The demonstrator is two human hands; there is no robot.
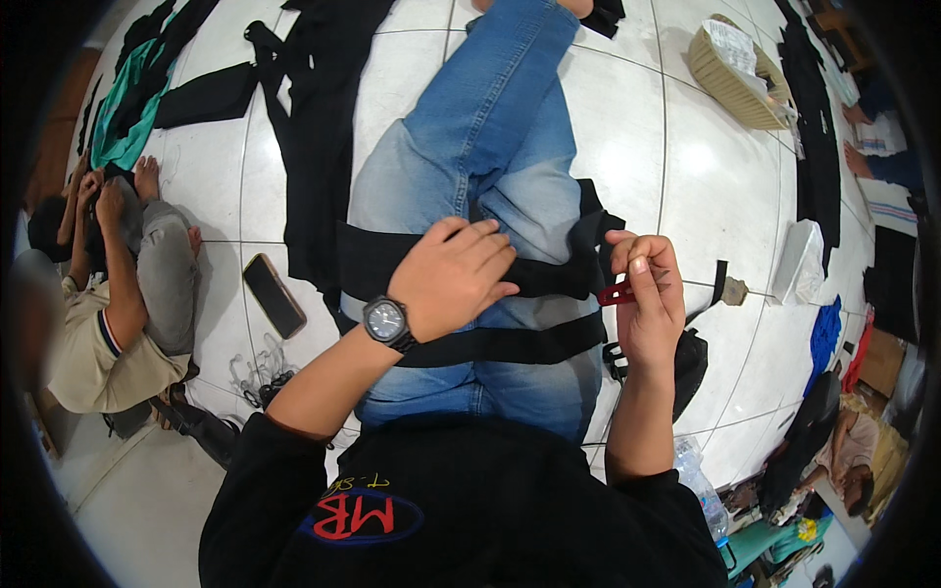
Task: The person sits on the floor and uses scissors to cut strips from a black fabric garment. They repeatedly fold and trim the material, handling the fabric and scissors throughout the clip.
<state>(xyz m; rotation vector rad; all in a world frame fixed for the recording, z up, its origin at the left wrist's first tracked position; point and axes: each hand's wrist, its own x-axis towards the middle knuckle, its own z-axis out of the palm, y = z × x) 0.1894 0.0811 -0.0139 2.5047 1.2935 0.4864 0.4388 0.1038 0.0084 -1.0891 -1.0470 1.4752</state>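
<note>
Across my jeans (520,108) lies a black fabric band (554,277), with a narrower black strip (490,346) nearer to me. My left hand (459,272), a dark watch on its wrist, rests palm down on the upper band with its fingers stretched out. At the band's right end, my right hand (647,294) is raised with bent fingers. Between them is a small red tool (617,293) with holes in it and what looks like a thin grey pointed tip; the fingers partly hide it, and its exact kind is unclear. The band's right end stands up beside this hand.
Left of my legs are a long black cloth (323,127) and a phone (274,296). A seated person (127,294) works farther left. A woven basket (730,73) stands at the far right, a white package (801,263) nearer. A black pouch (690,367) and plastic bottle (698,480) lie at my right.
</note>
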